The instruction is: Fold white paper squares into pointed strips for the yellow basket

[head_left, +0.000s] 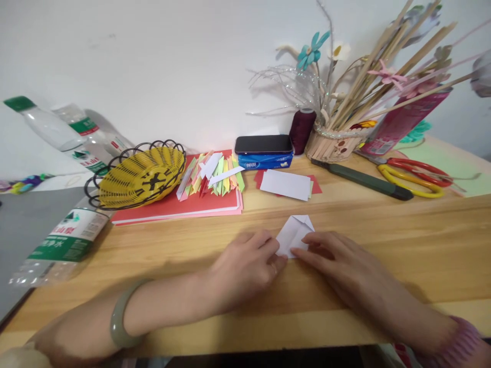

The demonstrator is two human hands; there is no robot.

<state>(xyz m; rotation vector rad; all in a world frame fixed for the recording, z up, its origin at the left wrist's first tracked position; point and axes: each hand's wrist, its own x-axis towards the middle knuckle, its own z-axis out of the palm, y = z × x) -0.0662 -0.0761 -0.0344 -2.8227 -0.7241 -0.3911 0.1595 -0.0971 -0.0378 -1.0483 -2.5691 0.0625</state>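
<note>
A pale wooden table with visible grain is set against a plain white wall. At its 12 o'clock edge a woven holder packed with wooden sticks and paper flowers is seen, with a dark red thread spool beside it and a black phone laid on a blue packet. At 1 o'clock a long dark cutter and red-and-yellow scissors are laid. At 10 o'clock a yellow wire basket rests on red card sheets, next to a fan of folded coloured strips. Clear plastic bottles lie at 9 o'clock. A small stack of white and red paper slips lies just past the centre.

At the centre a small white folded paper, creased into a pointed shape, lies flat on the wood. The left hand, with a pale green bangle on the wrist, is curled, its fingertips pressed on the paper's 8 o'clock edge. The right hand is flattened, its fingertips pressing the paper's 5 o'clock edge. The paper is pinned down, not lifted.
</note>
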